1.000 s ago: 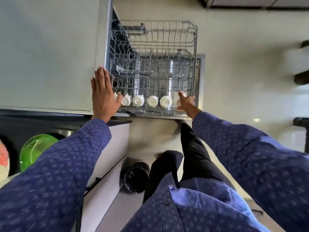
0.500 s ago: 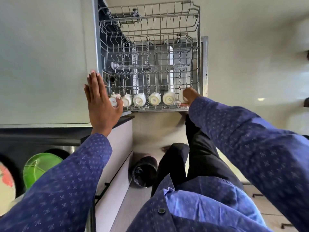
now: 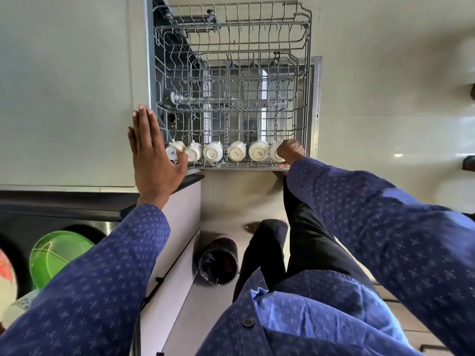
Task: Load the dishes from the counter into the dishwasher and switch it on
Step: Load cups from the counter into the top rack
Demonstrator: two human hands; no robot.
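While the right hand (image 3: 290, 151) curls round the last white cup (image 3: 276, 151) at the right end of the row, the loading step is plainly the one in hand. Six or so white cups (image 3: 236, 151) sit upside down, side by side, along the near edge of the wire rack (image 3: 231, 80), which is pulled out of the dishwasher (image 3: 316, 98) over its open door. The right hand's fingers grip that end cup, and it looks like the cup is being set into its place, just touching the one next to it. The left hand (image 3: 151, 155) is flat, with its fingers straight and together, and holds nothing; it is up by the left corner of the rack, in front of the first cup there (I cannot tell if it touches the rack or the cupboard front). Down at the lower left, a green bowl (image 3: 55, 255) and the edge of a red and white dish (image 3: 6, 276) wait near the bench (image 3: 64, 199), so the job seems only partly done. Next, I think, the right hand should let go of the cup gently so it stays put, then go back for the green bowl. That one is bigger and may need a roomier spot in the rack. Switching the machine on comes last.
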